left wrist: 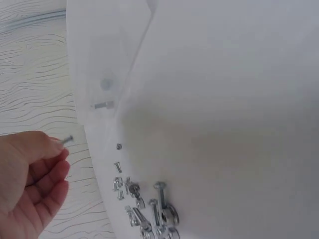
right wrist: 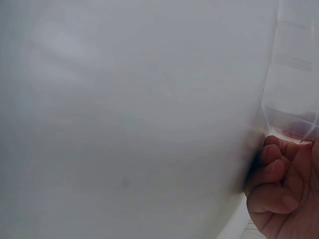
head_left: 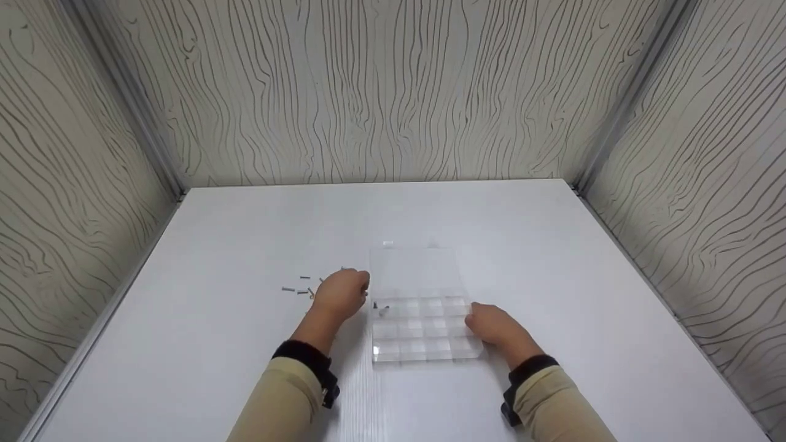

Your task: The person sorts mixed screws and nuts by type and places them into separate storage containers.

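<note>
white table (head_left: 233, 356): clear plastic divided box (head_left: 427, 351)
left hand (head_left: 342, 294): pinches silver metal screw (left wrist: 68, 140)
right hand (head_left: 496, 325): grips box's right edge
step: likely filling; next needs aim

Screws (left wrist: 161, 194) are silvery, box (head_left: 425, 348) colourless, table (head_left: 184, 344) white, sleeves (head_left: 279, 399) tan, walls (head_left: 368, 92) grey-grained.

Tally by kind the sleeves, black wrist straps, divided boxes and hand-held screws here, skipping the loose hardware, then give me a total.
Sleeves: 2
Black wrist straps: 2
Divided box: 1, its side held by the right grip
Held screw: 1, pinched in the left grip
Total: 6
</note>
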{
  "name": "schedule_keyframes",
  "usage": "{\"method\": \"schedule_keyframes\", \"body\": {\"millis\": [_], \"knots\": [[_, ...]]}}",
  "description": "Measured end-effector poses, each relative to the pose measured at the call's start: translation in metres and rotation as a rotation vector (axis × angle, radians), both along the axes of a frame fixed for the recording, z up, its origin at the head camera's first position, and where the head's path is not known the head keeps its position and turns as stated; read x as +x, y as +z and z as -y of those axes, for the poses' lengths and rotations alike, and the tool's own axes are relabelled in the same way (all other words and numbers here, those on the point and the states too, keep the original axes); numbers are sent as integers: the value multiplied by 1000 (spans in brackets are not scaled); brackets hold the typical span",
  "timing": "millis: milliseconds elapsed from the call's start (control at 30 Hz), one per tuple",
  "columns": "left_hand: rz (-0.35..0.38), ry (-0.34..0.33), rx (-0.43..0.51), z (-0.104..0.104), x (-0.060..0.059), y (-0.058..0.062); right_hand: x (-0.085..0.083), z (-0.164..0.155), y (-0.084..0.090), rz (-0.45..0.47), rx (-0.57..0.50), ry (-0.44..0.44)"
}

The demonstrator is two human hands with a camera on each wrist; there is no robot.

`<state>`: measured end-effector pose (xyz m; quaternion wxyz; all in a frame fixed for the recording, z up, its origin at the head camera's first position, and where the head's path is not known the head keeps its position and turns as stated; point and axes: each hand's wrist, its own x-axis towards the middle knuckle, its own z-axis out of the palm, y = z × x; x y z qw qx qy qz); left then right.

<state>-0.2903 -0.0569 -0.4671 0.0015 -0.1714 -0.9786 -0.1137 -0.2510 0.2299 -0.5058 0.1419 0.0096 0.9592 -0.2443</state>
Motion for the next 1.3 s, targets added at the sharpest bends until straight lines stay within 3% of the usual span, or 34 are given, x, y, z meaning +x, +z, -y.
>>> {"method": "schedule_keyframes", "body": {"millis": [200, 467, 600, 800, 1033, 1300], "knots": [[-39, -50, 60, -10, 1, -4, -1, 0, -1, -1, -15, -9], [-112, -87, -63, -22, 2, -16, -1, 2, 0, -10, -32, -14], [-101, -69, -102, -25, 1, -19, -1, 3, 0, -10, -20, -11], [-74, -43, -86, -22, 0, -18, -1, 2, 0, -17, -10, -1], [-44, 1, -47, -9, -4, -15, -3, -1, -1, 13, -6, 6], [16, 102, -64, 10, -9, -21, -3, -2, -2, 22, -4, -15]]}}
